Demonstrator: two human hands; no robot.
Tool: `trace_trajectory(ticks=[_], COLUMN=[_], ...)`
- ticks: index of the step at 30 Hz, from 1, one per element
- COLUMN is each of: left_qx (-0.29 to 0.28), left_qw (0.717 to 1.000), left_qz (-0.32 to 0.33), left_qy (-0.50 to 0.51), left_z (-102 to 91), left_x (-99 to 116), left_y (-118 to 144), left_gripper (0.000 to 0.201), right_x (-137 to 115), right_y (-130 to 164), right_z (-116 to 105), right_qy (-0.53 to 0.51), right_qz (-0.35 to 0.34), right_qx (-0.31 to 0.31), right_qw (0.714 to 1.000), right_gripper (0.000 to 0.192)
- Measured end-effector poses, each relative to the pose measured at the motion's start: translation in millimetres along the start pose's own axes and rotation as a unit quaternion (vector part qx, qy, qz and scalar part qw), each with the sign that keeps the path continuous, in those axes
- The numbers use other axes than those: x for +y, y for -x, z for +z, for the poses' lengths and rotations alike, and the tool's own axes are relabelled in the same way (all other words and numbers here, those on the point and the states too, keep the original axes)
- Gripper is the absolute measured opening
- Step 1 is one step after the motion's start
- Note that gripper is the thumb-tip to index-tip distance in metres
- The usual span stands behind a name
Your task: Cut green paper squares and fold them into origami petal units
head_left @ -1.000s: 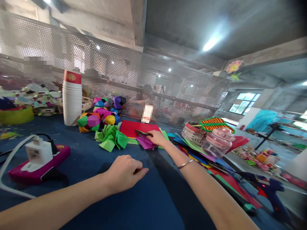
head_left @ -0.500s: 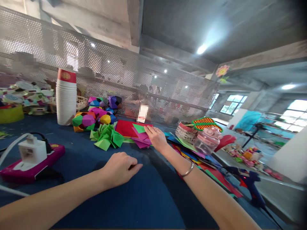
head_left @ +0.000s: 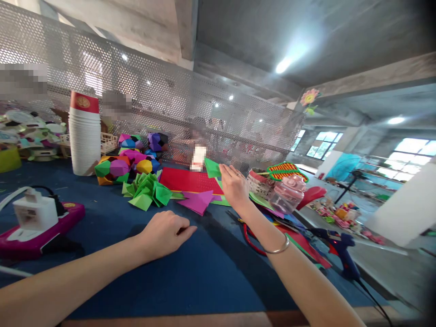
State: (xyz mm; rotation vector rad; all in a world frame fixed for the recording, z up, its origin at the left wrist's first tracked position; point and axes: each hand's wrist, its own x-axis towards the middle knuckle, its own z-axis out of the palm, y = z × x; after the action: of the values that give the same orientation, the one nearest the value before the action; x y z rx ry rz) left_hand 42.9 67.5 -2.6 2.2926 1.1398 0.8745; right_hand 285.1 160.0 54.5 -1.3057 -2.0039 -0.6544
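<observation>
My right hand (head_left: 234, 187) is raised above the blue table (head_left: 190, 277) and holds a green folded paper piece (head_left: 212, 168) by its fingertips. Below it lie magenta folded pieces (head_left: 197, 201) and a red sheet (head_left: 189, 180). My left hand (head_left: 165, 234) rests on the table with its fingers curled loosely and nothing in it. A heap of green folded pieces (head_left: 146, 190) lies to the left of the magenta ones.
A tall stack of white paper cups (head_left: 84, 136) and coloured paper balls (head_left: 122, 165) stand at the back left. A pink power strip with a white plug (head_left: 36, 220) lies left. Coloured sheets, a clear jar (head_left: 286, 194) and a blue glue gun (head_left: 340, 247) crowd the right. A perforated metal screen (head_left: 153, 104) backs the table.
My right hand has lifted off the paper pile, taking a green folded piece up with it. The left hand stays resting on the table. The camera has turned slightly right.
</observation>
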Motion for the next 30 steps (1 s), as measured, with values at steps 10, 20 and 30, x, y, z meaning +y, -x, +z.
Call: trace_trajectory(ticks=[10, 20, 30], left_qx=[0.069, -0.002, -0.012], left_qw=[0.908, 0.865, 0.898], left_qz=[-0.186, -0.181, -0.085], left_qy=[0.368, 0.467, 0.431], left_z=[-12.3, -12.6, 3.6], left_x=[-2, 13, 27], left_y=[-13, -7, 4], left_gripper=[0.050, 0.058, 0.062], right_x=[-47, -82, -82], right_y=[63, 96, 97], right_z=[-17, -28, -42], right_qy=[-0.239, -0.379, -0.334], right_qz=[0.015, 0.051, -0.001], right_qx=[-0.055, -0.141, -0.155], right_qw=[0.969, 0.913, 0.930], right_gripper=[0.033, 0.075, 0.070])
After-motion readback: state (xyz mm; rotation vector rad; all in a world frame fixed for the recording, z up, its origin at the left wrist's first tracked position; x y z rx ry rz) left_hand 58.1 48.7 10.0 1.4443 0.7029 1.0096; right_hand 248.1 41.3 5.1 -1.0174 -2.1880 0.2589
